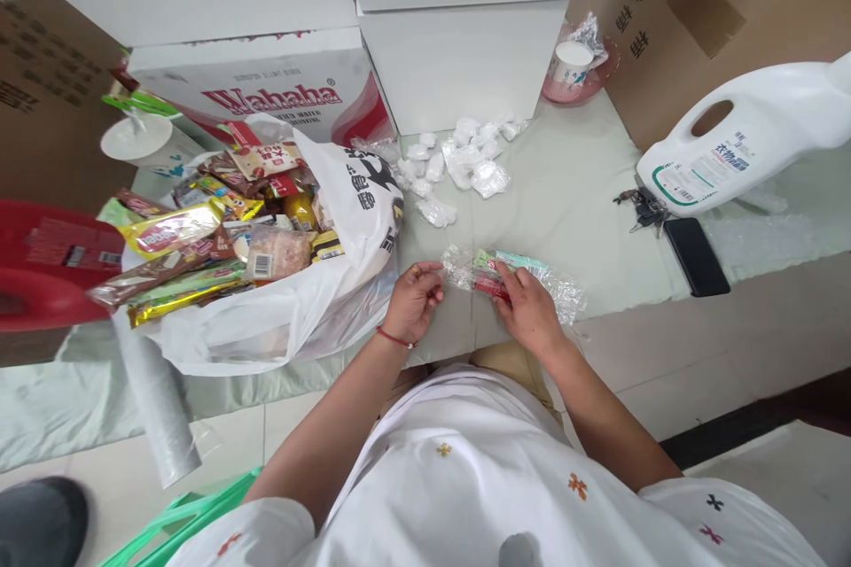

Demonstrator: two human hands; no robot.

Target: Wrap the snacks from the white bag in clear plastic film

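Observation:
In the head view, clear plastic film (567,295) lies spread on the cloth near the table's front edge. On it sit small snack packets: a red one (490,285) and a pale green one (523,264). My right hand (530,310) rests over the packets, its fingers bent around them and the film. My left hand (416,297) is closed, thumb and fingers pinching the film's left end. Behind the hands lies a pile of small white bundles (475,155) in clear wrap.
At left, a white plastic bag (259,345) overflows with snack packets, beside a red container (59,266) and a plastic roll (160,399). White boxes (458,62) stand behind. A detergent bottle (737,142), keys (644,208) and black phone (697,257) lie at right.

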